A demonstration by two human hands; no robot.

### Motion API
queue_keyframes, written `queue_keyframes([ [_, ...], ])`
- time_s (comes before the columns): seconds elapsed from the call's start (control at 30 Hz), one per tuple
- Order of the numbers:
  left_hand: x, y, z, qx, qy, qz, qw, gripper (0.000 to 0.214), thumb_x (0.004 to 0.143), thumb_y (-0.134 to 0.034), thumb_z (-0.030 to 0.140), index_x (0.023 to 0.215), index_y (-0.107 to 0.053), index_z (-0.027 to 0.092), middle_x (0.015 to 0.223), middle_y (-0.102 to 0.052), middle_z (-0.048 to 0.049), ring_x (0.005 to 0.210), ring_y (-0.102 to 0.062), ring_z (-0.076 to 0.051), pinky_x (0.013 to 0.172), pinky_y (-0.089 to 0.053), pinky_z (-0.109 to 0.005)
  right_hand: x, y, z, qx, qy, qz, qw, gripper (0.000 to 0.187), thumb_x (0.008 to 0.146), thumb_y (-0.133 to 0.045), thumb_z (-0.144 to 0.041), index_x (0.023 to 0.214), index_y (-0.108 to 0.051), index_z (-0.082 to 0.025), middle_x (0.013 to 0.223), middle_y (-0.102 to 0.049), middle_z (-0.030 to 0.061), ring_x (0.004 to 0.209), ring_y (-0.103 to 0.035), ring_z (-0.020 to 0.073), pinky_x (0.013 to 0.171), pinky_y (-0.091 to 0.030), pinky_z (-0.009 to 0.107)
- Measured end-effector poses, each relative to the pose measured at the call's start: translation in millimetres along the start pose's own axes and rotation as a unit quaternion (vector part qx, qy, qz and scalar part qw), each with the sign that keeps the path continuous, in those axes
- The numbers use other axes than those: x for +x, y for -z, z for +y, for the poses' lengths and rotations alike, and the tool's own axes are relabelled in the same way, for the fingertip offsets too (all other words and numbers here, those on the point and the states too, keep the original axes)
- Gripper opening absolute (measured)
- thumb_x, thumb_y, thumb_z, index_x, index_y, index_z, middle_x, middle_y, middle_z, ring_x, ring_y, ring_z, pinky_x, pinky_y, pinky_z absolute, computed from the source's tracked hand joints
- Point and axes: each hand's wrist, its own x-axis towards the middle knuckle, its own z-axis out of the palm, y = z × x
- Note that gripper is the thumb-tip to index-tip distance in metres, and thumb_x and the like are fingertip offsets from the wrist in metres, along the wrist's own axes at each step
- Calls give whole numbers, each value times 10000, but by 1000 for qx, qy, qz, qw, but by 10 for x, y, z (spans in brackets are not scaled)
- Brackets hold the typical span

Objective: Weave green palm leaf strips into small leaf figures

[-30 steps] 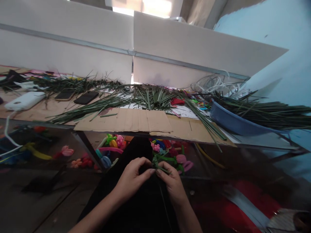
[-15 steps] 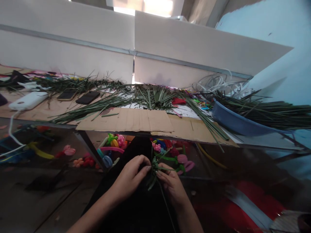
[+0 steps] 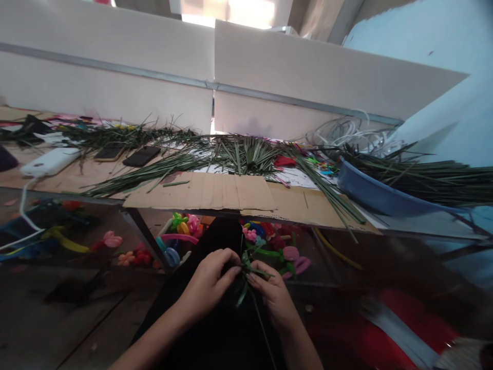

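Above my lap, my left hand (image 3: pixel 215 277) pinches a small bunch of woven green leaf strips (image 3: pixel 245 262) between thumb and fingers. From the other side my right hand (image 3: pixel 269 285) has its thumb and fingers closed on the same piece. Short leaf ends stick out above and below the fingertips, and one long thin strip (image 3: pixel 262 318) hangs down past my right wrist. How the strips cross is partly hidden by my fingers.
Ahead stands a table with a cardboard sheet (image 3: pixel 200 191), long green leaves (image 3: pixel 154 169), two phones (image 3: pixel 141 156) and a white power strip (image 3: pixel 50 161). A blue basin (image 3: pixel 370 192) holds more leaves at right. Underneath lie colourful balloon shapes (image 3: pixel 290 253).
My fingers have shifted slightly on the leaf strips, and the ends poking out sit at a somewhat different angle. The whole view has moved a little.
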Motion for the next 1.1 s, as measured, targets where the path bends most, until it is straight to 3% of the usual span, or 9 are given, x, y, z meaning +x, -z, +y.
queue_keyframes([
  [0.33, 27, 25, -49, 30, -55, -12, 998, 132, 956, -491, 151, 874, -566, 220, 870, -625, -16, 850, -561, -195, 765, -432, -300, -17, -18, 28, 65, -38, -25, 997, 264, 754, -862, -341, 769, -654, -179, 683, -540, -34, 589, -440, 108, 585, -366, 218],
  [0.63, 22, -57, -137, -49, -20, 9, 999, 66, 940, -549, 184, 894, -586, 214, 890, -633, -9, 859, -596, -180, 794, -475, -296, -15, 4, 106, 95, -60, 6, 994, 245, 711, -888, -312, 802, -700, -183, 669, -604, -24, 572, -519, 117, 580, -419, 222],
  [0.7, 10, -64, -134, -71, -16, 27, 997, 66, 934, -573, 188, 981, -611, 216, 918, -648, -11, 879, -614, -180, 824, -490, -303, -24, 8, 116, 99, -60, 23, 993, 238, 701, -895, -298, 811, -712, -192, 670, -620, -22, 580, -541, 127, 586, -438, 231],
  [0.8, -4, -56, -132, -70, -28, 34, 997, 334, 927, -584, 165, 1249, -607, 247, 1013, -687, -27, 965, -639, -193, 905, -495, -338, -35, -5, 110, 99, -53, 31, 993, 232, 703, -893, -291, 840, -729, -200, 717, -662, -2, 622, -580, 150, 616, -467, 254],
  [0.87, -7, -50, -138, -49, -42, 30, 997, 386, 931, -579, 161, 1301, -613, 267, 1051, -706, -35, 998, -644, -201, 933, -492, -357, -34, -21, 96, 92, -49, 32, 994, 238, 697, -894, -292, 847, -733, -201, 743, -681, 8, 640, -596, 163, 622, -472, 265],
  [1.1, -3, -68, -145, -20, -34, 66, 997, 217, 923, -607, 185, 1117, -692, 229, 1038, -741, -47, 977, -675, -213, 902, -523, -364, -9, -37, 82, 83, -44, 21, 995, 260, 701, -894, -317, 785, -686, -184, 650, -614, -24, 559, -525, 122, 566, -418, 229],
])
